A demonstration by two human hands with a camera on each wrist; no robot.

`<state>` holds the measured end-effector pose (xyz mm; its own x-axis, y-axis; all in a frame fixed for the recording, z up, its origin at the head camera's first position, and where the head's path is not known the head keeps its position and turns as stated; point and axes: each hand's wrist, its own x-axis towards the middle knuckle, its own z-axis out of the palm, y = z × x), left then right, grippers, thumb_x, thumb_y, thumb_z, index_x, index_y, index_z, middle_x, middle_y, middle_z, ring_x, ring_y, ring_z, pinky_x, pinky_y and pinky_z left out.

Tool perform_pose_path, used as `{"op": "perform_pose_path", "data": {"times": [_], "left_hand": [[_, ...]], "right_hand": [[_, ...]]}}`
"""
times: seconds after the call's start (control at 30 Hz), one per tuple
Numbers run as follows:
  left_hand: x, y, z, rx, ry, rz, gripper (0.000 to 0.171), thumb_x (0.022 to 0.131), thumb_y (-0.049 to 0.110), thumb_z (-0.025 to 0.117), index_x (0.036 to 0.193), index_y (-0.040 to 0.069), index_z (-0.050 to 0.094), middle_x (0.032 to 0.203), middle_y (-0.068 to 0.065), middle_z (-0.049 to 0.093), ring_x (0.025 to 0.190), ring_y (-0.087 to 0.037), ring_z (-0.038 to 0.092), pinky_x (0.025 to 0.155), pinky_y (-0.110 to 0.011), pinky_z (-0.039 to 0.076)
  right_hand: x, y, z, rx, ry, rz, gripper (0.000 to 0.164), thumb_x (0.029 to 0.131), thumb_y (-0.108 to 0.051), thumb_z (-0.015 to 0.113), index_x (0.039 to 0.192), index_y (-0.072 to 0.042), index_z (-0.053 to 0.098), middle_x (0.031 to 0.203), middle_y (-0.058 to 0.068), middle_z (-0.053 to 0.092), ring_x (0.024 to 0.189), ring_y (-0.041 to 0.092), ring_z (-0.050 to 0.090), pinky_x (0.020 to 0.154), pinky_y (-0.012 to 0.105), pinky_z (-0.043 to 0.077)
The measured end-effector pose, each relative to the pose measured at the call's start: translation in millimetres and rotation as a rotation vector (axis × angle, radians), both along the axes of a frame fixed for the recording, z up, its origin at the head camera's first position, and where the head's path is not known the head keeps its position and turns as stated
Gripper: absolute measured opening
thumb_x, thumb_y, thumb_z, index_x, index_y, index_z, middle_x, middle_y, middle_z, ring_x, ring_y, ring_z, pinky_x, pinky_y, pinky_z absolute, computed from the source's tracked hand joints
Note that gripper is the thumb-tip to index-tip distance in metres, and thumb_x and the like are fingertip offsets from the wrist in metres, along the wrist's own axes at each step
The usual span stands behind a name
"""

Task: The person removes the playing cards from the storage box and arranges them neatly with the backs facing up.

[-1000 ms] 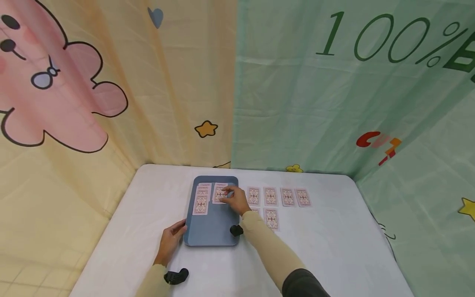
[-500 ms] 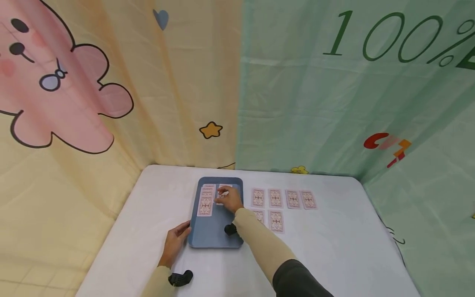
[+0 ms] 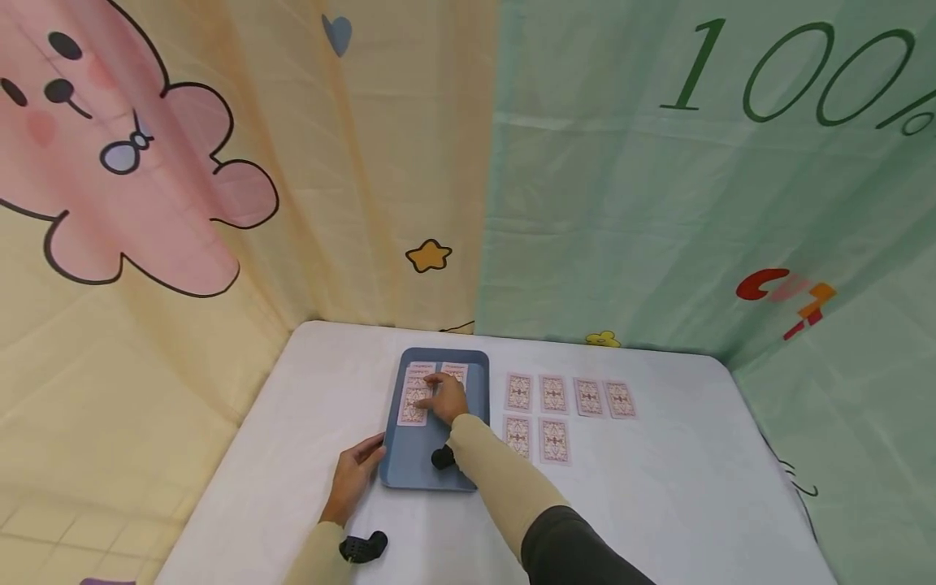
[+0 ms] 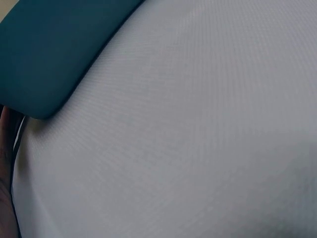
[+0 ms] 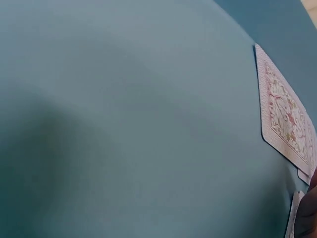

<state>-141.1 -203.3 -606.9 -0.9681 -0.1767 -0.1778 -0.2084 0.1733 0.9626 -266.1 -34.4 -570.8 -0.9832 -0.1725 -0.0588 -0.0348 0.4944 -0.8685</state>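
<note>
A blue-grey tray lies on the white table; its corner shows in the left wrist view. My left hand holds the tray's left rim with thumb and fingertips. Over the left column of overlapping, face-down playing cards is my right hand, its thumb and finger apart and touching the cards. Another playing card lies to the right in the tray, partly hidden by that hand. The right wrist view catches playing cards and a bit of fingers at its right edge.
Right of the tray, several face-down playing cards lie in two rows, a back row and a shorter front row. Printed curtains hang behind the white table.
My right hand has moved left, off the right-hand card and onto the left column. The left hand stays at the tray's rim. The head view has turned slightly left.
</note>
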Motion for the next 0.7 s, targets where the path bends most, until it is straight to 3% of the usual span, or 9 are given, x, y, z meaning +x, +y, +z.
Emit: {"op": "perform_pose_path", "data": {"times": [0.47, 0.7], "left_hand": [[0.8, 0.8, 0.6, -0.009, 0.010, -0.003, 0.036, 0.096, 0.006, 0.057, 0.128, -0.009, 0.056, 0.130, -0.025, 0.057, 0.121, -0.037, 0.054, 0.102, -0.044, 0.043], [0.6, 0.7, 0.6, 0.005, 0.003, -0.002, 0.036, 0.095, 0.004, 0.057, 0.129, -0.010, 0.055, 0.131, -0.025, 0.056, 0.123, -0.037, 0.052, 0.102, -0.042, 0.043]], "right_hand": [[-3.3, -9.1, 0.6, 0.111, -0.013, -0.003, 0.057, 0.067, -0.007, 0.087, 0.120, -0.003, 0.065, 0.118, 0.012, 0.061, 0.112, 0.028, 0.056, 0.102, 0.042, 0.043], [-4.8, -12.0, 0.4, 0.144, -0.065, 0.023, 0.064, 0.065, -0.007, 0.089, 0.124, -0.004, 0.063, 0.124, 0.013, 0.057, 0.112, 0.028, 0.055, 0.103, 0.044, 0.042]]}}
